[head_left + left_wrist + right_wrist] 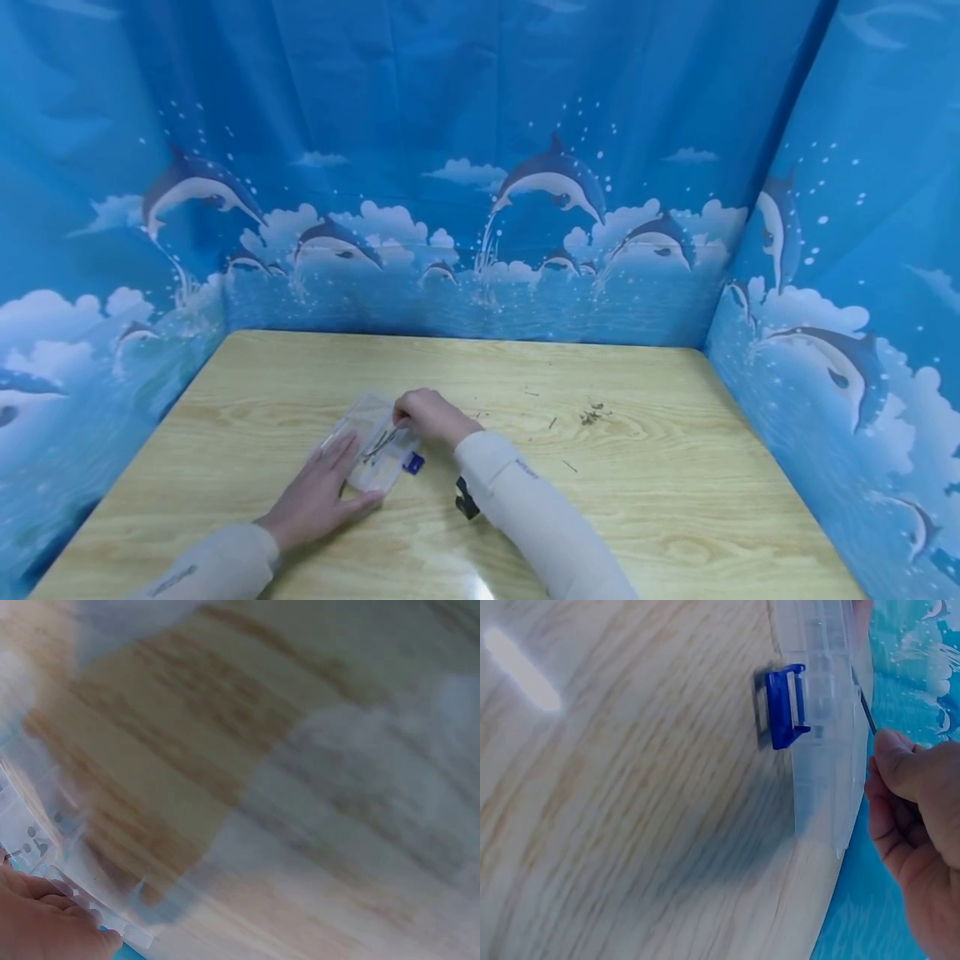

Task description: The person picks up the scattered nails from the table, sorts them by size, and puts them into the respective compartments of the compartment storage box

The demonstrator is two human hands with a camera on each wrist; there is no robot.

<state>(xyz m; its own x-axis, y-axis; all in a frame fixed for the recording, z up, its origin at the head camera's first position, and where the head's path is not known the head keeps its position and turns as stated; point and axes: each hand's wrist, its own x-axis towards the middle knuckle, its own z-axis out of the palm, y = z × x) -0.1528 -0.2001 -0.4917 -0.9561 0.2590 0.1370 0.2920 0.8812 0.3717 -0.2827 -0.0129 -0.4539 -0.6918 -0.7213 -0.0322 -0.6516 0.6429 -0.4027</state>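
A clear plastic box (370, 477) lies open on the table, with its lid folded back to the left. A blue latch (781, 709) sits on its front right side. Several thin dark rods (377, 447) lie in one of its compartments. My left hand (318, 497) rests on the box with fingers extended, the thumb by its near edge. Over the box's right side, my right hand (429, 415) pinches a thin dark rod (865, 709) between thumb and fingertips. The rod's far end is hidden behind the box wall in the right wrist view.
To the right on the wood-grain table (675, 517) lies a small pile of dark greenish bits (592, 415). Several thin pieces, such as a thin rod (570, 466), are scattered around it. A black piece (467, 498) shows beside the right sleeve. Blue dolphin-print curtains (480, 167) enclose the table.
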